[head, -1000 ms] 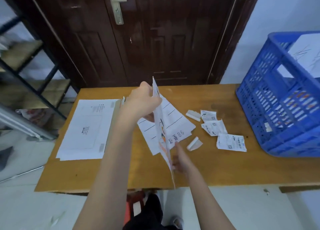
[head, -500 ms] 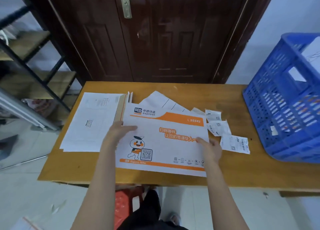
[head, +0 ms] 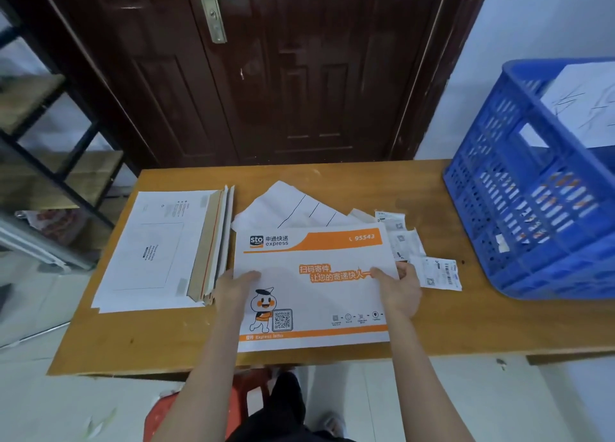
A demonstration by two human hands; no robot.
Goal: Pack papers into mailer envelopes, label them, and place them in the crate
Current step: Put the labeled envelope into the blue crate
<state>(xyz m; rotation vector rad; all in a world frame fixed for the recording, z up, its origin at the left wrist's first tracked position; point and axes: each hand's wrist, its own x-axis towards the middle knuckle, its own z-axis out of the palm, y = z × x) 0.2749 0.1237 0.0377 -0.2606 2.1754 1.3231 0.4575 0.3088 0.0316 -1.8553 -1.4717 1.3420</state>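
A white and orange mailer envelope (head: 312, 285) lies flat, printed side up, at the table's front middle. My left hand (head: 233, 288) holds its left edge with the thumb on top. My right hand (head: 399, 288) holds its right edge the same way. White lined papers (head: 289, 205) stick out from behind the envelope's far edge. Small printed labels (head: 439, 273) lie just right of my right hand. The blue plastic crate (head: 499, 208) stands at the table's right end with white envelopes (head: 585, 105) inside.
A stack of blank mailer envelopes (head: 156, 248) lies at the left of the wooden table (head: 432, 325). A dark door (head: 299, 75) stands behind it and a metal shelf (head: 50, 162) to the left. A red stool (head: 159, 418) is below.
The envelope stood on edge in my hands, then came down flat with its printed side up. Both hands have since settled at its side edges.
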